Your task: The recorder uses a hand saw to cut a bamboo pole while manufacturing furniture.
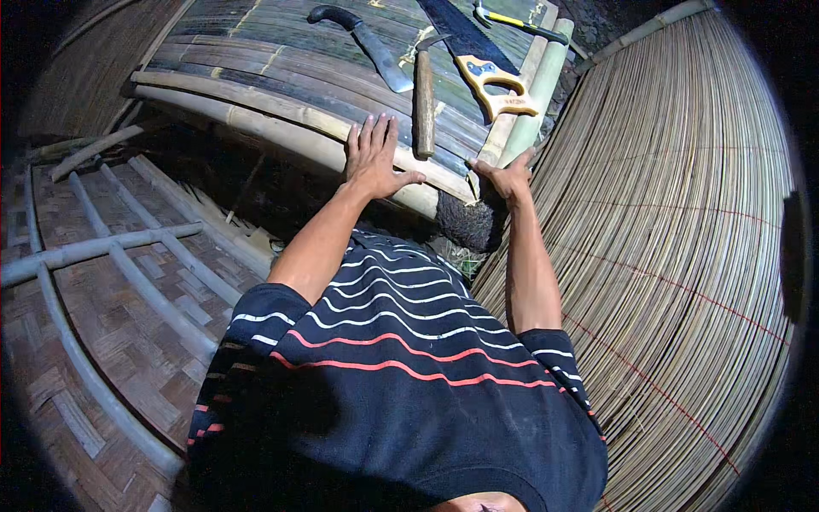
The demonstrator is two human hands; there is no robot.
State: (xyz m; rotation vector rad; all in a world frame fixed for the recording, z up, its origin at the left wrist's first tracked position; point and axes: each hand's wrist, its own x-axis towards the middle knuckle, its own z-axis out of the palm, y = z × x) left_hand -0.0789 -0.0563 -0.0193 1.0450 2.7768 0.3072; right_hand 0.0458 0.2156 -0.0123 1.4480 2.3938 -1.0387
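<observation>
My left hand (373,160) lies flat with spread fingers on the front edge of a platform of split bamboo slats (281,72). At the platform's near right corner, my right hand (510,179) grips around the end of a pale green bamboo pole (546,90), its thumb to the left; some fingers are hidden. Between the hands, a hooked blade with a wooden handle (425,107) rests on the slats. Beyond it lie a machete (375,53) with a dark curved handle, a handsaw (465,34) with a wooden grip, and a hammer (522,24) with a yellow and black handle.
A wall of thin upright sticks (657,230) tied with red thread stands close on the right. To the left is a woven bamboo panel (111,341) with a pole frame (102,249). Dark fibrous material (469,226) wraps a post below the platform's corner.
</observation>
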